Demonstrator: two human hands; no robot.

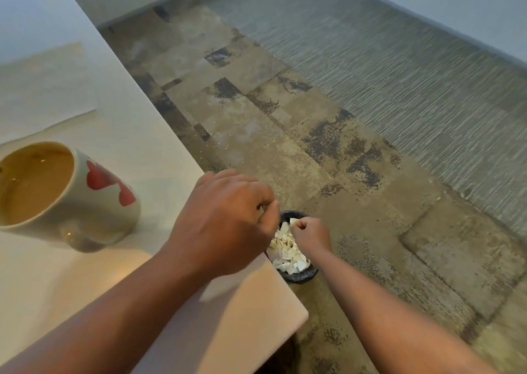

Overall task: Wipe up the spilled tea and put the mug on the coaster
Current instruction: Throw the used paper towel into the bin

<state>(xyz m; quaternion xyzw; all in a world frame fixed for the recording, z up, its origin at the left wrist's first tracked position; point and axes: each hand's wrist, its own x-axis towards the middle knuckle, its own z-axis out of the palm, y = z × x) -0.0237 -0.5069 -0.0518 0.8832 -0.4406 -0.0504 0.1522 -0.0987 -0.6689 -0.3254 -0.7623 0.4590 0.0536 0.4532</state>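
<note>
A cream mug [85,199] with red hearts stands on the pale table [137,145] at the left, nearly full of milky tea. My left hand [225,219] hovers over the table's right edge, to the right of the mug, fingers curled with nothing visible in them. My right hand [310,236] is lower, down over a small black bin [299,275] on the floor. Its fingers are pinched on a white paper tissue [293,220] just above the crumpled paper in the bin. I see no spill on the tabletop near the mug.
A flat white paper sheet [42,88] lies on the table behind the mug. The table's corner [302,313] juts out near the bin. Patchy brown carpet tiles [256,117] and grey striped carpet [399,74] cover the floor up to a pale wall.
</note>
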